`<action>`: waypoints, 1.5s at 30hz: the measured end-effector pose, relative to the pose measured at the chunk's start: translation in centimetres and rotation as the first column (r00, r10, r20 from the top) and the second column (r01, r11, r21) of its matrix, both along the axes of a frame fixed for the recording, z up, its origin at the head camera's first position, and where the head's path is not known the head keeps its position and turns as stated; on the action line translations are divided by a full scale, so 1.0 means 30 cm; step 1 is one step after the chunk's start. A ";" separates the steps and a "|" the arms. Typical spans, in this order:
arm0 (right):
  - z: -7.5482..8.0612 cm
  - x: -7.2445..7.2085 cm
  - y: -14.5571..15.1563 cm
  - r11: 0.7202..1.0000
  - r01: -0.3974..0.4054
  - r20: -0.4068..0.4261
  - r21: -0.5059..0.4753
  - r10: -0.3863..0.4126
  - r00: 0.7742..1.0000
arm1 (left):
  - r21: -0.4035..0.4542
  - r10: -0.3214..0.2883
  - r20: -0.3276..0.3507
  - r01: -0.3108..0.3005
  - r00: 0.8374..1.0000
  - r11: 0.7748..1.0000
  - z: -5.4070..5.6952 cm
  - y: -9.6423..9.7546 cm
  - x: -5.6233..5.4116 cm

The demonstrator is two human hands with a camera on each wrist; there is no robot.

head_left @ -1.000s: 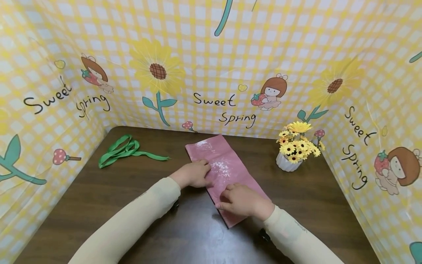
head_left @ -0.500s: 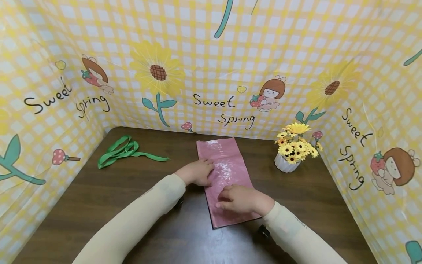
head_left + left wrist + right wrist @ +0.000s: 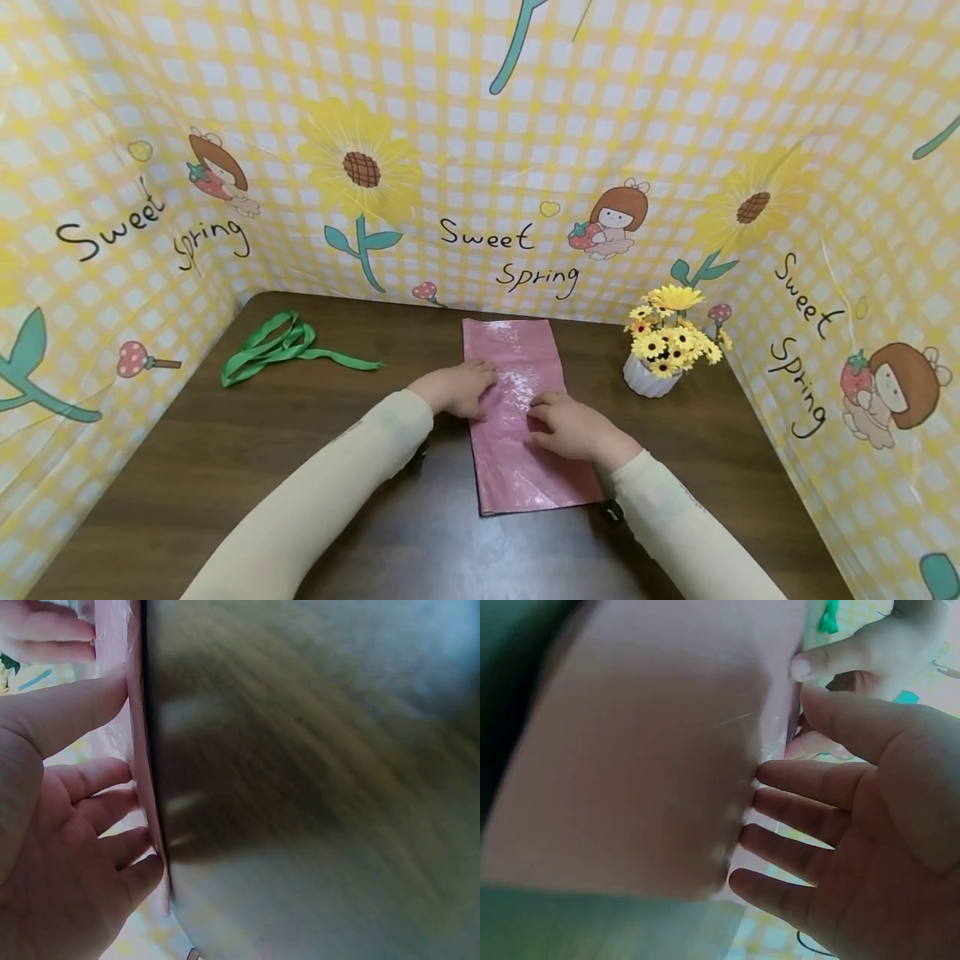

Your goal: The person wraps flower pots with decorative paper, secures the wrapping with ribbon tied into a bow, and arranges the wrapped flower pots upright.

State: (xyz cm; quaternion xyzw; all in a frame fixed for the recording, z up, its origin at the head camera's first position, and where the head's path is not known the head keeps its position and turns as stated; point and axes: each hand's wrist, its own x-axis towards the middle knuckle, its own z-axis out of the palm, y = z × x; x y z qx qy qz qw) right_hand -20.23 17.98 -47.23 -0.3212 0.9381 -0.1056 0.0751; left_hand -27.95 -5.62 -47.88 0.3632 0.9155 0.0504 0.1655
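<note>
A glossy pink folded sheet (image 3: 517, 479) lies flat on the dark wooden table, its long side running away from me. My left hand (image 3: 459, 389) rests fingertips on its left edge. On the sheet's middle right, my right hand (image 3: 573, 427) touches the surface with its fingertips. Seen from the left wrist, the left fingers (image 3: 105, 810) stand slightly bent against the pink sheet's edge (image 3: 140, 727), which has a dark underside. The right wrist view has the right fingers (image 3: 795, 814) spread and nearly straight, tips on the pink surface (image 3: 645, 765).
A loosely looped green ribbon (image 3: 281, 342) lies on the table (image 3: 180, 467) at the back left. Yellow flowers (image 3: 675, 333) in a white pot (image 3: 651, 375) stand at the back right. Yellow checked cloth (image 3: 465, 100) walls the table at the back and both sides.
The pink sheet has turned from a slant to nearly straight. Both hands have shifted a little to the right, the right one also slightly farther up the sheet.
</note>
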 end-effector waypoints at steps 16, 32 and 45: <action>-0.016 0.014 0.076 0.991 0.130 0.044 -0.023 -0.129 0.991 | 0.014 0.013 -0.025 -0.013 1.000 1.000 -0.022 0.114 -0.043; -0.032 0.030 0.123 0.977 0.197 0.105 -0.084 -0.188 0.977 | -0.008 0.109 -0.088 -0.111 0.990 0.994 -0.002 0.176 -0.006; -0.004 0.016 0.222 0.891 0.454 0.053 -0.026 -0.452 0.890 | -0.022 0.125 -0.060 -0.126 0.990 0.992 0.016 0.180 -0.004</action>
